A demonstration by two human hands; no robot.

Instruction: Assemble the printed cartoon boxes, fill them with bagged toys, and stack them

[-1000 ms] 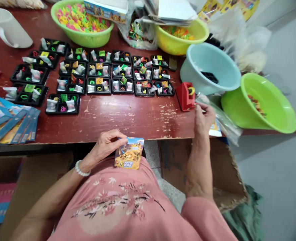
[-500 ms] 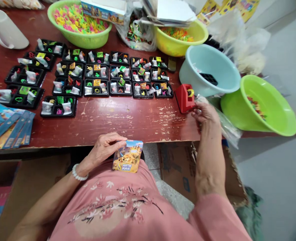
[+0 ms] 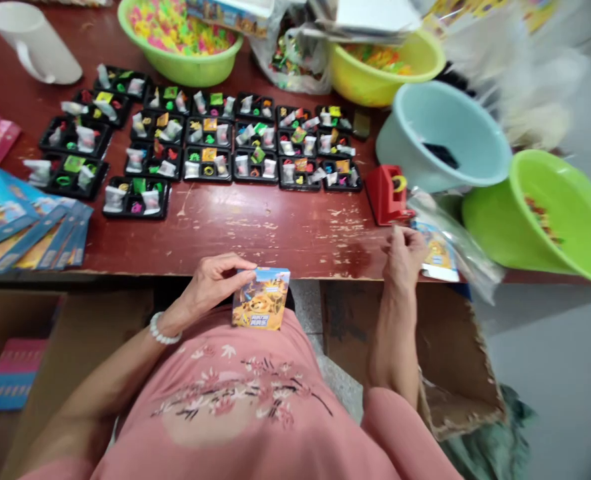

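At left hand; blue-yellow box

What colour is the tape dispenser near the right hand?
The tape dispenser is red; head view shows it.

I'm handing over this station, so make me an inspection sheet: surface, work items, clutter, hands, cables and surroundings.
Surface: red-brown table, finish worn in patches.
Work items: printed box, picture side showing; red tape dispenser on the table; many filled black trays.
Clutter: white mug, light-blue basin.
Hands: left hand holds the printed box near its top; right hand is near the tape dispenser, fingers bent, grip unclear.
Cables: nothing seen.
Surroundings: open carton below table height, grey wall at right.
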